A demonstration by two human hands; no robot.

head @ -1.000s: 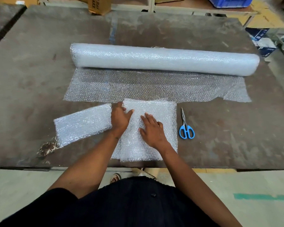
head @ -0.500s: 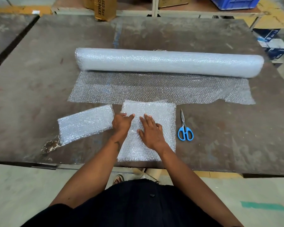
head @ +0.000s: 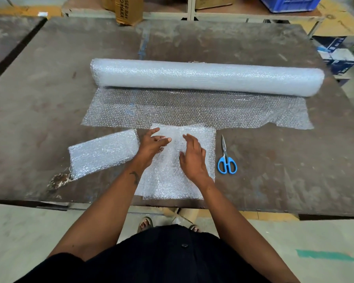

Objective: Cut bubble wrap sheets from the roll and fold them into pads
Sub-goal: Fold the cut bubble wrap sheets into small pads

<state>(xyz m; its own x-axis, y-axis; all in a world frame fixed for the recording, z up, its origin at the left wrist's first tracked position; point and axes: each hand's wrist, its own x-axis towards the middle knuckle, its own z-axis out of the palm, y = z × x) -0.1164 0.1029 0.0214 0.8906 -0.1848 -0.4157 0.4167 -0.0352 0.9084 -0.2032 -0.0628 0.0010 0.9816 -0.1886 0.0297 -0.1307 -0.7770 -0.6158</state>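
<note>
Worn brown tabletop (head: 274, 170) is filling most of the view, with cardboard boxes (head: 127, 11) and a blue crate (head: 288, 3) sitting beyond its far edge. Both hands are working on the folded bubble wrap sheet (head: 172, 180) lying at the near edge, directly under the fingers. The left hand (head: 151, 145) is resting on the sheet's left side with its fingers straight and slightly spread, thumb pointing toward the right hand; whether the fingertips are pressing down or just touching, I cannot tell. The right hand (head: 192, 158) is lying flat on the middle of the sheet, fingers straight and close together, pointing away from the body. Just left of the left fingers, 1 finished folded pad (head: 104, 154) is lying at a slight tilt. Just right of the right fingers, past the sheet's edge, blue-handled scissors (head: 226, 158) are lying closed, blades pointing away. Beyond both sets of fingertips, the unrolled length of bubble wrap (head: 192, 109) is spreading flat, touching the sheet's far edge, and the bubble wrap roll (head: 206, 76) is lying across the table behind it.
</note>
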